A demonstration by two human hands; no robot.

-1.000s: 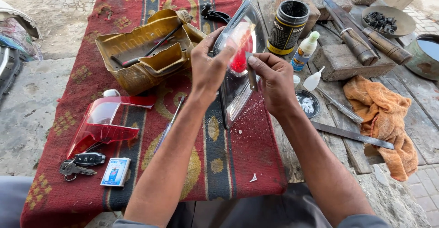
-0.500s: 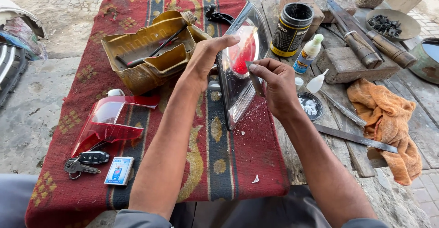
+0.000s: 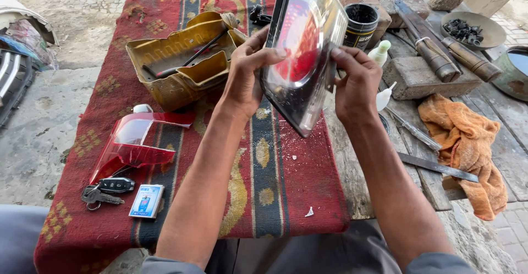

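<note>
A car tail light (image 3: 301,48), dark housing with a red round lens, is raised upright above the red patterned cloth (image 3: 275,186). My left hand (image 3: 248,68) grips its left edge, thumb on the lens side. My right hand (image 3: 356,81) holds its right edge. A loose red lens cover (image 3: 135,142) lies on the cloth to the left.
A yellow tool tray (image 3: 176,65) with tools sits behind the lens cover. Keys (image 3: 107,190) and a small card box (image 3: 147,200) lie near the front left. On the wooden bench to the right are a black can (image 3: 360,24), small white bottles (image 3: 380,51), an orange rag (image 3: 467,142), a metal blade (image 3: 437,167).
Both hands have lifted the tail light up off the cloth and closer to the camera, tilting it upright. Nothing else on the table has moved.
</note>
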